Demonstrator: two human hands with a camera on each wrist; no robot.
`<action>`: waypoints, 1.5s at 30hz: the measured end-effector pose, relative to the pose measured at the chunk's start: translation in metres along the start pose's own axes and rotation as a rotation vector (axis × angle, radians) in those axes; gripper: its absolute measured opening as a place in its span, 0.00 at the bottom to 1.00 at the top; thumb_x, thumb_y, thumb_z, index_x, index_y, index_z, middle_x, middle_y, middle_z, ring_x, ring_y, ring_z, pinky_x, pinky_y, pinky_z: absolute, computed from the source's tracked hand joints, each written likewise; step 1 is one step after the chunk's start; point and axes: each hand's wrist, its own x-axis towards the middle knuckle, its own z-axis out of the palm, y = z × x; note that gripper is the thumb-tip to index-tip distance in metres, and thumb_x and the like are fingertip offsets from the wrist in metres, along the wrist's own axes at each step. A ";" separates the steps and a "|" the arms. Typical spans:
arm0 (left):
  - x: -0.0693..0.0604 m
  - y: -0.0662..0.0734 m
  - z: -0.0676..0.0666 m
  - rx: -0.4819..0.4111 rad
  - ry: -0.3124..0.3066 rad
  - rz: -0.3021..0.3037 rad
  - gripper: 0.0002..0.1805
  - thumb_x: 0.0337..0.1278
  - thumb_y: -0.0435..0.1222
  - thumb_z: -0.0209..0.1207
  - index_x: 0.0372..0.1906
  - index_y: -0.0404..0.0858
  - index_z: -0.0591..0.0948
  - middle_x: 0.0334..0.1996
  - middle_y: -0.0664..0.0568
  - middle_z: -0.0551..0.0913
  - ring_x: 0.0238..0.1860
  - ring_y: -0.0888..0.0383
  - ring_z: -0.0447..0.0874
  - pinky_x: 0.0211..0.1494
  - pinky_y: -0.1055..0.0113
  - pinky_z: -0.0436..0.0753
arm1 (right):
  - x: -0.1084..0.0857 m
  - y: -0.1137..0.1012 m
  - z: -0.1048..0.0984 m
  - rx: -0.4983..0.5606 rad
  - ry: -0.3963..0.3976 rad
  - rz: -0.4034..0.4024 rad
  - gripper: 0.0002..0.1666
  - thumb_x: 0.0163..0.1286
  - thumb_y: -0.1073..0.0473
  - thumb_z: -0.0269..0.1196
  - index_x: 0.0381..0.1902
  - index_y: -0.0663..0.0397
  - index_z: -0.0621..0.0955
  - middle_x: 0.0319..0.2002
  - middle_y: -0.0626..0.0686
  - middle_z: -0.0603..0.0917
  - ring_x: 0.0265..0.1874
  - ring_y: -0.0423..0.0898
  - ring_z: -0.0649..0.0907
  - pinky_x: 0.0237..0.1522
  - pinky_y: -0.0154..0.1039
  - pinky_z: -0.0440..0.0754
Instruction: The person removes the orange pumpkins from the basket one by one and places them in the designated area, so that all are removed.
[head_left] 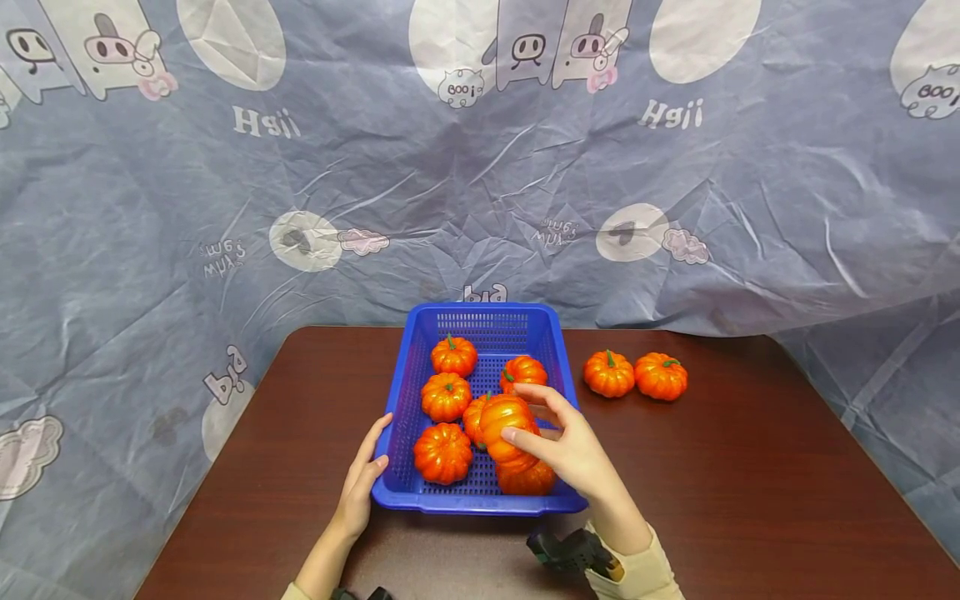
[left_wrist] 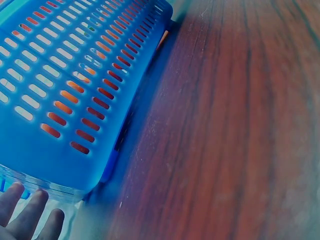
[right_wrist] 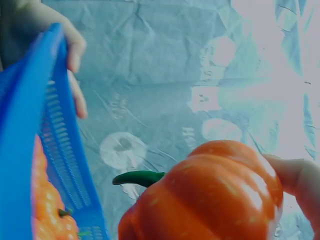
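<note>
My right hand [head_left: 573, 446] grips a small orange toy pumpkin [head_left: 504, 427] above the right part of a blue plastic basket [head_left: 480, 504]. In the right wrist view this held pumpkin [right_wrist: 215, 195] shows its green stem, with the thumb at its right side. My left hand [head_left: 358, 487] holds the basket's left rim, and in the left wrist view its fingers [left_wrist: 31, 212] lie along the rim. Several more pumpkins [head_left: 443, 454] sit in the basket, one of them [head_left: 527, 480] partly hidden below the held one.
Two pumpkins, one with an upright stem [head_left: 609, 374] and one tilted [head_left: 661, 377], lie side by side on the brown table [head_left: 750, 467] right of the basket. A grey-blue printed cloth [head_left: 465, 183] hangs behind the table.
</note>
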 end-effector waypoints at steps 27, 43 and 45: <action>0.000 0.001 0.001 0.010 0.012 -0.009 0.29 0.63 0.31 0.38 0.70 0.35 0.58 0.69 0.39 0.56 0.62 0.59 0.64 0.60 0.75 0.64 | -0.006 0.005 -0.078 0.096 0.408 0.031 0.32 0.62 0.67 0.62 0.64 0.59 0.68 0.50 0.45 0.73 0.46 0.37 0.76 0.44 0.26 0.74; 0.000 0.001 0.001 0.015 0.009 -0.001 0.29 0.63 0.31 0.38 0.70 0.35 0.58 0.70 0.39 0.55 0.63 0.61 0.63 0.60 0.76 0.63 | -0.006 0.031 -0.125 0.387 0.736 0.096 0.26 0.60 0.68 0.64 0.55 0.49 0.72 0.48 0.49 0.74 0.44 0.42 0.74 0.37 0.26 0.77; 0.000 0.001 0.001 0.016 0.009 0.001 0.29 0.63 0.30 0.38 0.70 0.35 0.58 0.70 0.39 0.55 0.63 0.61 0.63 0.60 0.76 0.63 | -0.006 0.035 -0.130 0.403 0.788 0.107 0.27 0.59 0.67 0.65 0.56 0.48 0.71 0.48 0.49 0.73 0.45 0.42 0.73 0.37 0.25 0.77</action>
